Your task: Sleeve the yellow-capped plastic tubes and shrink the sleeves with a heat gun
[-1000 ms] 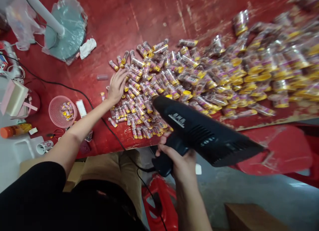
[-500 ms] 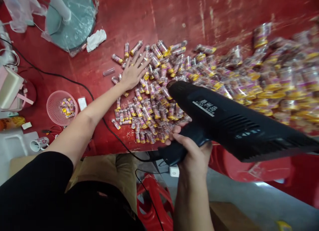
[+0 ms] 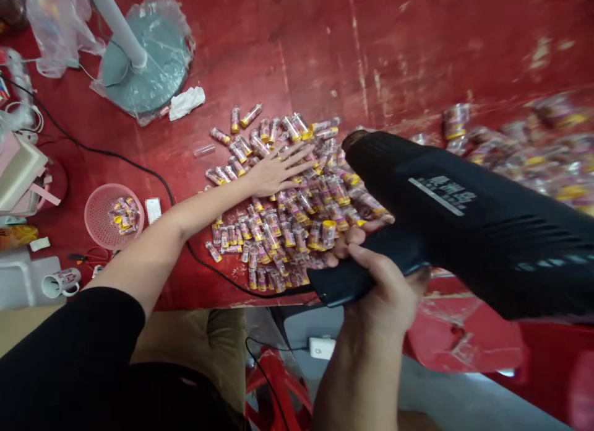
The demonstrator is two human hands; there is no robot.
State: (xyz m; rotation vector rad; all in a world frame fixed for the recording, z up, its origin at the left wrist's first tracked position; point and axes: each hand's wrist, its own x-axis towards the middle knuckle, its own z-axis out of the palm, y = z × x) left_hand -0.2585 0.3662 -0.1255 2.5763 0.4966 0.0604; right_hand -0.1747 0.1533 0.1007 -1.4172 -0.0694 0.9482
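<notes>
My right hand is wrapped round the handle of a black heat gun, whose nozzle points left over the table. My left hand lies flat with fingers spread on a pile of small clear tubes with yellow caps and printed purple labels. Many of these tubes lie on their sides or lean together on the red table. An uncapped clear tube rests at the pile's left edge. Part of the pile is hidden behind the heat gun and my right hand.
On the left sit a pink basket with several tubes, a white mug and scissors. A plastic-wrapped round stand base and crumpled tissue are further back. A black cord crosses the table; a red stool stands below.
My left hand has moved right across the tubes. The heat gun has shifted right in my right hand, and the camera view has shifted too.
</notes>
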